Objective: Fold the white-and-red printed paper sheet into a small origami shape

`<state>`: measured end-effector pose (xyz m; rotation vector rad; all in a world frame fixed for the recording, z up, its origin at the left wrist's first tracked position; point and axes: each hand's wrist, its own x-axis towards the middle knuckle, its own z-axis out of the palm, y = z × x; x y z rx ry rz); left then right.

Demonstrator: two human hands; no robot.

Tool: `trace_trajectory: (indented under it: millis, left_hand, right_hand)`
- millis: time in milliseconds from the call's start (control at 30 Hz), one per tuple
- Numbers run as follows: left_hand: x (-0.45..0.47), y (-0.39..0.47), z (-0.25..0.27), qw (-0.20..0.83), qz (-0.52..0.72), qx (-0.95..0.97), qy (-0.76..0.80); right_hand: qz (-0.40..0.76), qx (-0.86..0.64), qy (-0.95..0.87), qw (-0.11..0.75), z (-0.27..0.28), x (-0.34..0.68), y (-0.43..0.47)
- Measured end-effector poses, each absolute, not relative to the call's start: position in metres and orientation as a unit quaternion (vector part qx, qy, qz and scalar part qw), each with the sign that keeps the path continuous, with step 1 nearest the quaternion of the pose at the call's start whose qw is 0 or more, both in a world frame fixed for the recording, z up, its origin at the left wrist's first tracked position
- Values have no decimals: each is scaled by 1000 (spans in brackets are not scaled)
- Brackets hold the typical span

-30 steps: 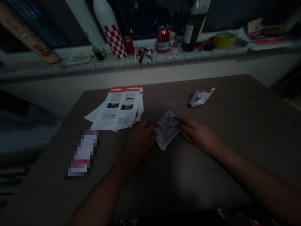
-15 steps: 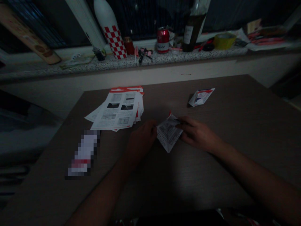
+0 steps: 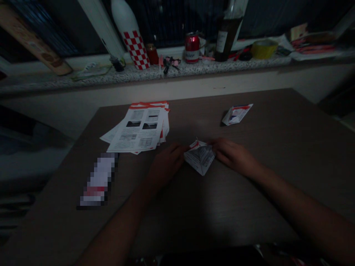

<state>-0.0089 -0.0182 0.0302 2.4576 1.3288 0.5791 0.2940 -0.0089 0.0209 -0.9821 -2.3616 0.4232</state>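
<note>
Between my hands is a folded sheet of printed paper (image 3: pixel 200 158), diamond-like in outline, with a red strip near its far edge. My left hand (image 3: pixel 169 161) pinches its left corner, fingers closed. On the opposite corner, my right hand (image 3: pixel 231 153) grips the paper with bent fingers; the fingertips are partly hidden behind it. The paper is close to the brown tabletop (image 3: pixel 266 147). Farther back on the right stands another folded paper piece (image 3: pixel 237 114), white with red and blue print.
A stack of printed sheets (image 3: pixel 135 129) lies back left, with a pixelated phone-like object (image 3: pixel 97 181) nearer me. Along the granite windowsill (image 3: pixel 105 79) stand a checkered bottle (image 3: pixel 135 48), a red can (image 3: pixel 192 48), a dark bottle (image 3: pixel 222 40) and yellow tape (image 3: pixel 264 49).
The folded paper has tilted and its near point has shifted slightly up and right. The red strip along its far edge now shows more. Both hands still hold the side corners.
</note>
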Motion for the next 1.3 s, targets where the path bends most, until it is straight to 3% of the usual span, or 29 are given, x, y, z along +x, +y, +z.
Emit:
trace_trajectory:
  millis: [167,600,967,1300]
  left_hand:
    - [-13,-17,27,166,197,863,436]
    - [-17,-17,23,140,156,892,400]
    - [3,-20,20,79,163,887,425]
    - [5,-15,9,97,133,910,382]
  right_hand:
    - [174,-390,-857,288,16,298,-8]
    - [176,-305,-913,205,15,302,-2]
    - [168,-300,-919,194,9,297,-3]
    - [172,-293,-920,195,9,294,-3]
